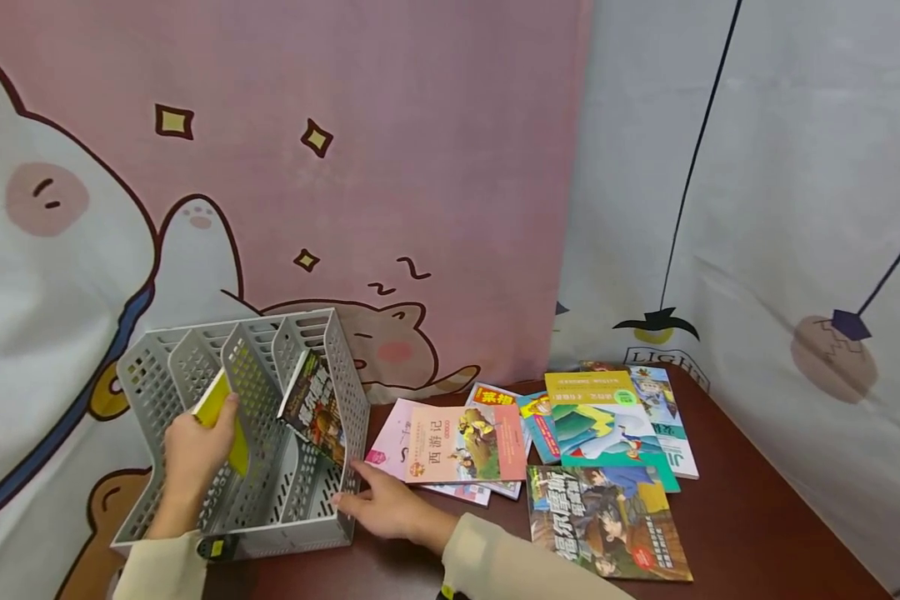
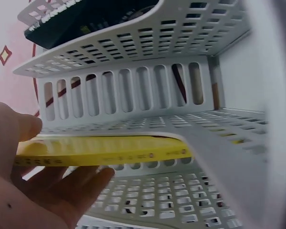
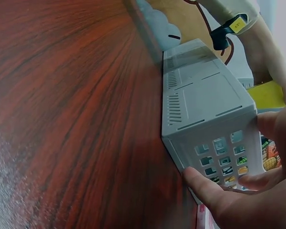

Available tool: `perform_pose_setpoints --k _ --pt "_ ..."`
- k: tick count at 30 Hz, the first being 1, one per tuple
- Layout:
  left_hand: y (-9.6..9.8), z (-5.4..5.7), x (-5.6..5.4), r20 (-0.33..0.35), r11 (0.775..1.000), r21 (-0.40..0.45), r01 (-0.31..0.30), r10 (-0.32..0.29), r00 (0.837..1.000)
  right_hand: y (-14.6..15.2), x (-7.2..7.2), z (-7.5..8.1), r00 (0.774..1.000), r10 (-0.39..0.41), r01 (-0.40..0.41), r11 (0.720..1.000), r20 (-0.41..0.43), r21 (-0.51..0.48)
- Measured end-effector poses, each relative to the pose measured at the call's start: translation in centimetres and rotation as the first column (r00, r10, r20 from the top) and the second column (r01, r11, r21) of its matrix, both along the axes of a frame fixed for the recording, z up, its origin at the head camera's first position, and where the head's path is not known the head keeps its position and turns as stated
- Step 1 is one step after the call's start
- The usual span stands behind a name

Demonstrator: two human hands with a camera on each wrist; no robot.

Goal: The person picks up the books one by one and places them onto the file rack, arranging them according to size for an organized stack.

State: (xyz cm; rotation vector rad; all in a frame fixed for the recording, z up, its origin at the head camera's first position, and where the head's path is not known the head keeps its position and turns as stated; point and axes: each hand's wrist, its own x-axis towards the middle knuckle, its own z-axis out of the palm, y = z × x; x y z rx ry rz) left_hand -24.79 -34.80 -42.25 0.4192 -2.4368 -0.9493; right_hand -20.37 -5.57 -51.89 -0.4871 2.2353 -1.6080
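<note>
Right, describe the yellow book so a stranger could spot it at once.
On the left of the table stands a grey perforated rack. Inside it, the left hand grips a slim yellow book. Bright yellow sets it apart from the dark, pictured book leaning farther right in the rack.

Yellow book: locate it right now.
At left in the head view, the yellow book is in the left hand's grip, partly in the second-from-left compartment of the gray file rack.
</note>
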Motion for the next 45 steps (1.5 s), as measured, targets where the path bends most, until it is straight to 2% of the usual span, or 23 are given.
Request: perform_pose_setpoints --k 4,7,9,11,13,16,19,20,22,25,28,30,33,36,38,42,45 --pt "0.6 0.8 0.6 -0.082 0.999 -0.033 0.012 -0.015 0.997 0.6 0.0 0.3 1.0 0.01 -0.01 1.0 0.012 -0.015" --pt "1.1 1.9 1.1 -0.144 0.999 -0.049 0.018 -0.025 0.989 1.5 -0.1 0.9 1.0 0.019 -0.019 1.0 -0.004 -0.022" --pt "1.6 2.6 1.3 -0.188 0.997 -0.067 0.028 -0.04 0.981 2.4 -0.2 1.4 1.0 0.02 -0.021 0.999 -0.015 -0.043" --pt "2.2 3.2 1.5 -0.247 0.994 -0.099 0.041 -0.065 0.967 3.4 -0.3 1.9 1.0 0.022 -0.023 0.997 -0.02 -0.067" --pt "3.0 3.7 1.6 -0.316 0.99 -0.129 0.052 -0.091 0.944 4.6 -0.5 2.5 0.999 0.024 -0.027 0.996 -0.027 -0.082" --pt "4.3 4.4 1.8 -0.433 0.983 -0.171 0.065 -0.134 0.891 6.8 -0.9 3.4 0.999 0.028 -0.03 0.997 -0.033 -0.071" --pt "5.7 5.2 2.1 -0.518 0.982 -0.171 0.079 -0.158 0.84 9.1 -1.4 4.0 0.999 0.03 -0.032 0.997 -0.039 -0.07" --pt "6.2 5.3 2.1 -0.537 0.983 -0.161 0.09 -0.164 0.827 9.9 -1.6 4.2 0.999 0.031 -0.033 0.997 -0.037 -0.076" --pt "7.3 5.5 2.3 -0.55 0.981 -0.147 0.128 -0.189 0.813 11.5 -2.0 4.5 0.999 0.029 -0.031 0.997 -0.036 -0.077" --pt "9.3 5.0 2.4 -0.517 0.964 -0.152 0.22 -0.267 0.813 14.0 -2.6 5.0 0.998 0.004 -0.007 0.999 -0.059 -0.048" --pt "11.6 3.9 2.5 -0.435 0.926 -0.181 0.332 -0.378 0.817 16.3 -3.3 5.2 0.996 -0.037 0.034 0.999 -0.081 -0.027" --pt "13.2 3.2 2.5 -0.364 0.9 -0.18 0.397 -0.436 0.823 17.7 -3.8 5.3 0.994 -0.088 0.087 0.996 -0.063 -0.015" --pt "15.5 2.3 2.3 -0.28 0.874 -0.144 0.464 -0.486 0.828 19.7 -4.6 5.4 0.983 -0.17 0.174 0.983 -0.072 0.051" --pt "17.5 1.3 2.1 -0.227 0.86 -0.11 0.498 -0.51 0.83 21.5 -5.2 5.5 0.965 -0.24 0.253 0.957 -0.102 0.144" --pt "18.7 0.6 1.9 -0.213 0.856 -0.089 0.51 -0.516 0.83 22.4 -5.5 5.4 0.951 -0.28 0.303 0.929 -0.13 0.211" --pt "20.9 -0.8 1.7 -0.185 0.85 -0.051 0.524 -0.524 0.832 23.6 -5.9 5.0 0.941 -0.315 0.339 0.891 -0.126 0.303" --pt "22.2 -2.1 1.4 -0.149 0.852 -0.015 0.523 -0.519 0.842 24.2 -6.1 4.5 0.943 -0.31 0.334 0.863 -0.124 0.379"
